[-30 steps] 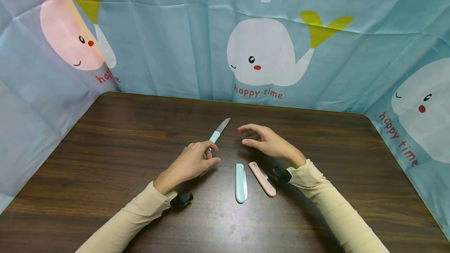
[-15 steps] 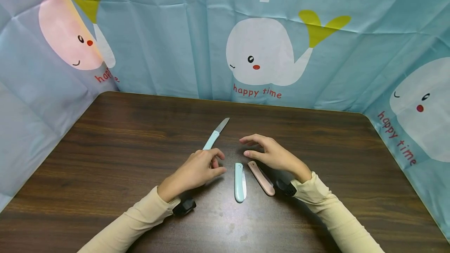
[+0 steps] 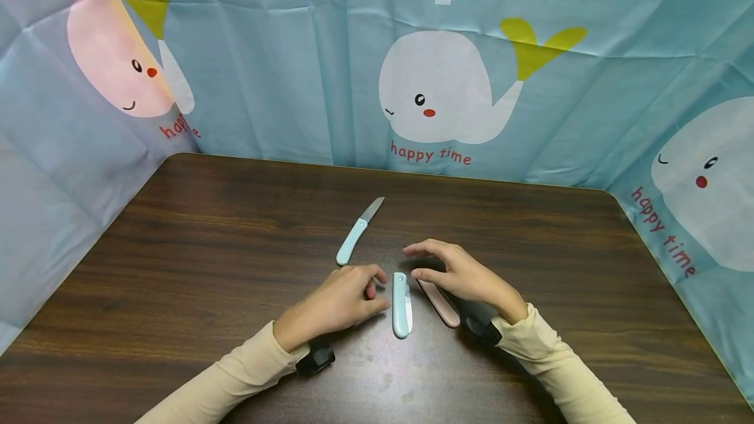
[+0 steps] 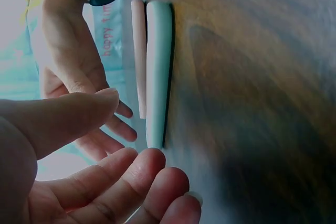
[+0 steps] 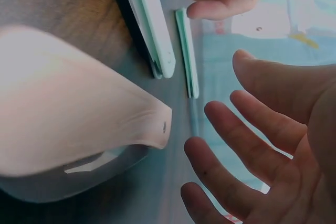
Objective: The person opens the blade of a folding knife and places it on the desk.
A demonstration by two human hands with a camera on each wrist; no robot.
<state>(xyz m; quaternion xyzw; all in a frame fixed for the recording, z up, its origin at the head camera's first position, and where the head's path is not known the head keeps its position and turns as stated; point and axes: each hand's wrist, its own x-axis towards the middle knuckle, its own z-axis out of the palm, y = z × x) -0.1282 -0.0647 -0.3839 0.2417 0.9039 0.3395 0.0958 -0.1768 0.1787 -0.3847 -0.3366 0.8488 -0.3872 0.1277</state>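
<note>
Between my two hands lies a folded mint-green folding knife (image 3: 400, 306), its blade edge showing along the right side of the handle. My left hand (image 3: 344, 300) hovers just left of it, fingers loosely bent and holding nothing. Over the upper end of a pink folding knife (image 3: 440, 306) is my right hand (image 3: 465, 272), fingers spread and relaxed, nothing in them. Close up in the right wrist view, the pink handle (image 5: 89, 103) is near the fingertips. An unfolded light-blue knife (image 3: 353, 239) lies behind my left hand, blade pointing away to the upper right.
All three knives lie on a dark wood-grain table (image 3: 206, 247). A blue curtain (image 3: 283, 84) printed with whales stands along its back and sides. Each wrist wears a black camera (image 3: 315, 358).
My left hand has left the unfolded light-blue knife on the table and moved right and nearer, toward the folded mint-green one. My right hand has come nearer, over the pink knife.
</note>
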